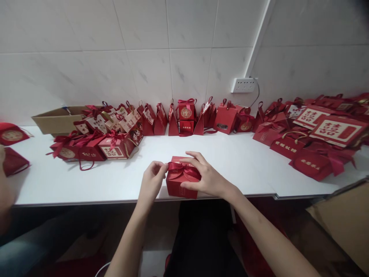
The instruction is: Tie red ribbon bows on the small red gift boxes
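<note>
A red gift box (pixel 181 188) sits at the white table's front edge, directly before me. A dark red ribbon (pixel 175 167) is tied in a bow across its top. At the box's left side, my left hand (pixel 152 179) is closed, thumb and forefinger pinching the bow's left end. My right hand (pixel 209 175) grips the box from the right, its thumb low on the near side and its fingers over the top and the bow's right part. That hand hides the box's right side and part of the ribbon.
Ribboned red boxes (pixel 89 152) and a brown cardboard box (pixel 59 119) stand at the left. Red gift bags (pixel 226 118) line the wall; a pile of red boxes (pixel 311 159) lies right. A socket strip (pixel 243 85) is on the wall. Another person's arm (pixel 5 192) shows far left.
</note>
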Demonstrator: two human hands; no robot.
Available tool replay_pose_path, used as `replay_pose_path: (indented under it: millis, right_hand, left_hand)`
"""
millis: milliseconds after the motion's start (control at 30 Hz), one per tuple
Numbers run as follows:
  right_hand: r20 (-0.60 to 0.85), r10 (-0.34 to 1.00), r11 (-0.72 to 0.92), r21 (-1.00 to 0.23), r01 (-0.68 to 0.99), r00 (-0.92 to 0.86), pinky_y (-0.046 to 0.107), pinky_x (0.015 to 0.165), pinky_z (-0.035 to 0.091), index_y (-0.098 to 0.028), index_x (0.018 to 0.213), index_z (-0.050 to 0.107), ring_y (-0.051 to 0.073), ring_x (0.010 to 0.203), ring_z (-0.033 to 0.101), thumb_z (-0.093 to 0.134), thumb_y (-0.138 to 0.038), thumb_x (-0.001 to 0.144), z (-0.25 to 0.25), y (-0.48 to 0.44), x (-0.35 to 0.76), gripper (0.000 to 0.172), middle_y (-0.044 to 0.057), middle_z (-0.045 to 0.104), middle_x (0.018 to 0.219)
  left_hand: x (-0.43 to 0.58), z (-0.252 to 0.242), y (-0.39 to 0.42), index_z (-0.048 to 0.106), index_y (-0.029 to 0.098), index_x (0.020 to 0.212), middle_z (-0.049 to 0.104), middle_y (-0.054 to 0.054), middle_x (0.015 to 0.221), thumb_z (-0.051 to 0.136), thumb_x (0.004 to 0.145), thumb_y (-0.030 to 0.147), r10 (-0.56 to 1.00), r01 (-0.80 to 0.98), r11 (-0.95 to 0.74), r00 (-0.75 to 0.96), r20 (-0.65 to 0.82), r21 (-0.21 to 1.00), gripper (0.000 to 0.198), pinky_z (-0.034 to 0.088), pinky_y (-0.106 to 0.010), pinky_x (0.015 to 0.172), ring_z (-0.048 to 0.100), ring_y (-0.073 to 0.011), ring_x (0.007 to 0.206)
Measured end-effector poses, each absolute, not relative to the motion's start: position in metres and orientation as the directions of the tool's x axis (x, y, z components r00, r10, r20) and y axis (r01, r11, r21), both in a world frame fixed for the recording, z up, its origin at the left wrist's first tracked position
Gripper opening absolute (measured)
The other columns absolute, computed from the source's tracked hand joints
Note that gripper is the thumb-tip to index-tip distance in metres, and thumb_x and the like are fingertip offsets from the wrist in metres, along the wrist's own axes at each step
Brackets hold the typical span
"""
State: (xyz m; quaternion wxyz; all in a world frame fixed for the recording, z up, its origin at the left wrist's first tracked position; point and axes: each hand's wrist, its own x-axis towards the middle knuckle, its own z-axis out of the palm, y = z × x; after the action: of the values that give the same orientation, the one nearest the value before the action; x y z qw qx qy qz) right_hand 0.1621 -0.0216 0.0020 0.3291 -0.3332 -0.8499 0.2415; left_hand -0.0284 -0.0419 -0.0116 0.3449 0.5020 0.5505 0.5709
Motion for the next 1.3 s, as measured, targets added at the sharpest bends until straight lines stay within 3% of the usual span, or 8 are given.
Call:
replay_pose_path:
  millis: [133, 300, 467, 800, 1300]
  right_hand:
    - [0.416, 0.712, 0.679, -0.613, 0.403, -0.566, 0.043, 0.106, 0.035, -0.027, 0.124, 0.052, 0.024, 0.126, 0.041, 0.064, -0.034, 0.078, -0.001, -0.023, 0.159, 0.048, 0.008, 0.046, 0.128]
    - [0.445, 0.688, 0.711, -0.574, 0.406, -0.574, 0.044, 0.106, 0.034, -0.026, 0.121, 0.053, 0.024, 0.127, 0.039, 0.064, -0.030, 0.078, -0.004, -0.024, 0.160, 0.044, 0.007, 0.053, 0.125]
    - [0.463, 0.682, 0.724, -0.537, 0.433, -0.566, 0.046, 0.104, 0.036, -0.024, 0.109, 0.060, 0.025, 0.124, 0.042, 0.063, -0.031, 0.078, -0.006, -0.021, 0.158, 0.031, 0.008, 0.054, 0.122]
    - [0.478, 0.673, 0.736, -0.510, 0.446, -0.564, 0.045, 0.104, 0.038, -0.022, 0.108, 0.060, 0.025, 0.125, 0.042, 0.063, -0.030, 0.078, -0.008, -0.021, 0.159, 0.031, 0.009, 0.054, 0.123]
    - [0.427, 0.697, 0.709, -0.526, 0.469, -0.575, 0.044, 0.105, 0.038, -0.019, 0.110, 0.062, 0.025, 0.128, 0.039, 0.065, -0.032, 0.078, -0.005, -0.021, 0.161, 0.035, 0.011, 0.053, 0.127]
  left_hand:
    - [-0.025, -0.010, -0.050, 0.054, 0.018, 0.077, 0.052, 0.004, 0.064, 0.065, 0.068, 0.036, 0.958, -0.004, -0.164, -0.237, 0.158, 0.986, 0.023, 0.036, -0.021, 0.052, 0.045, -0.0086, 0.054]
    - [-0.020, -0.006, -0.072, 0.058, 0.018, 0.077, 0.059, 0.001, 0.072, 0.060, 0.075, 0.031, 0.944, 0.174, -0.223, -0.206, 0.257, 0.959, 0.013, 0.042, -0.022, 0.062, 0.053, -0.0120, 0.066]
    - [-0.013, -0.004, -0.084, 0.060, 0.018, 0.081, 0.061, 0.000, 0.076, 0.058, 0.078, 0.031, 0.960, 0.249, -0.161, -0.186, 0.210, 0.955, 0.014, 0.042, -0.022, 0.062, 0.055, -0.0128, 0.069]
    - [-0.004, -0.014, -0.095, 0.056, 0.018, 0.082, 0.047, 0.006, 0.057, 0.055, 0.081, 0.030, 0.976, 0.130, -0.103, -0.179, 0.125, 0.986, 0.012, 0.032, -0.018, 0.049, 0.040, -0.0060, 0.050]
    - [0.000, -0.018, -0.104, 0.055, 0.017, 0.082, 0.042, 0.007, 0.054, 0.058, 0.077, 0.034, 0.970, 0.032, -0.095, -0.221, 0.099, 0.995, 0.018, 0.028, -0.018, 0.046, 0.037, -0.0059, 0.047]
